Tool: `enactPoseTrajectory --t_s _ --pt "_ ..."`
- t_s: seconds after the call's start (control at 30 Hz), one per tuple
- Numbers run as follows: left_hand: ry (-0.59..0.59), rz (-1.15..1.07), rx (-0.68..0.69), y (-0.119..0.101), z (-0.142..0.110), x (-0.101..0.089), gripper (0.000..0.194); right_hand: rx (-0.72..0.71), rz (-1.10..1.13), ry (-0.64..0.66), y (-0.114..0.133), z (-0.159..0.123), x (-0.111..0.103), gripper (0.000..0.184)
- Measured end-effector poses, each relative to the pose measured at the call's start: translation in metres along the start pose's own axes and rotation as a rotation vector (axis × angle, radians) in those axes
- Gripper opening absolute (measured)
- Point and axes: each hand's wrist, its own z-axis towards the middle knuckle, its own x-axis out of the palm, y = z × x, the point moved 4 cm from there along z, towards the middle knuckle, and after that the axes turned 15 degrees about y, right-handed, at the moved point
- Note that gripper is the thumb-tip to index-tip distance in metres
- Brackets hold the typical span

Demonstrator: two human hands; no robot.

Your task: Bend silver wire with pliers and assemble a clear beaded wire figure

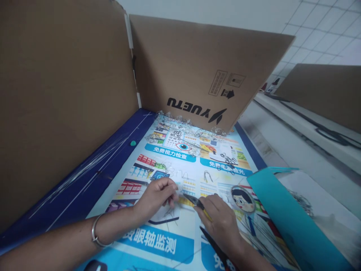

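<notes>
My left hand point(156, 197) rests on a printed poster mat point(169, 241) with its fingers pinched on a thin bent wire that I can barely make out. My right hand point(221, 222) is closed round a pair of pliers point(194, 200) with yellow and black handles. The plier tips point left and meet the wire at my left fingertips. A silver bangle point(96, 231) circles my left wrist. Bent wire hooks point(207, 175) lie on the mat just beyond my hands.
Tall cardboard walls point(64, 94) stand at the left and back. Straight wires point(84, 169) lie along the blue mat border. Small black rings point(228, 160) and clear beads point(180, 120) sit near the back wall. A teal folder point(284, 214) lies at the right.
</notes>
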Motion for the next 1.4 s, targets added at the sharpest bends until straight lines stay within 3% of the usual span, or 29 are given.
enactPoseTrajectory --t_s 0.27,0.47,0.8,1.4 --pt "0.001 0.117 -0.029 -0.001 0.004 -0.005 0.025 -0.035 0.007 0.025 0.003 -0.001 -0.001 0.013" --pt "-0.062 0.266 0.001 -0.001 0.003 -0.007 0.025 -0.045 -0.024 -0.015 0.01 0.002 -0.012 0.012" --pt "-0.127 0.475 0.042 -0.004 -0.004 -0.002 0.023 -0.047 -0.164 0.133 0.027 0.007 -0.007 0.016" --pt "-0.113 0.419 0.018 0.004 -0.004 -0.001 0.025 -0.053 -0.373 0.113 0.026 0.003 -0.012 0.014"
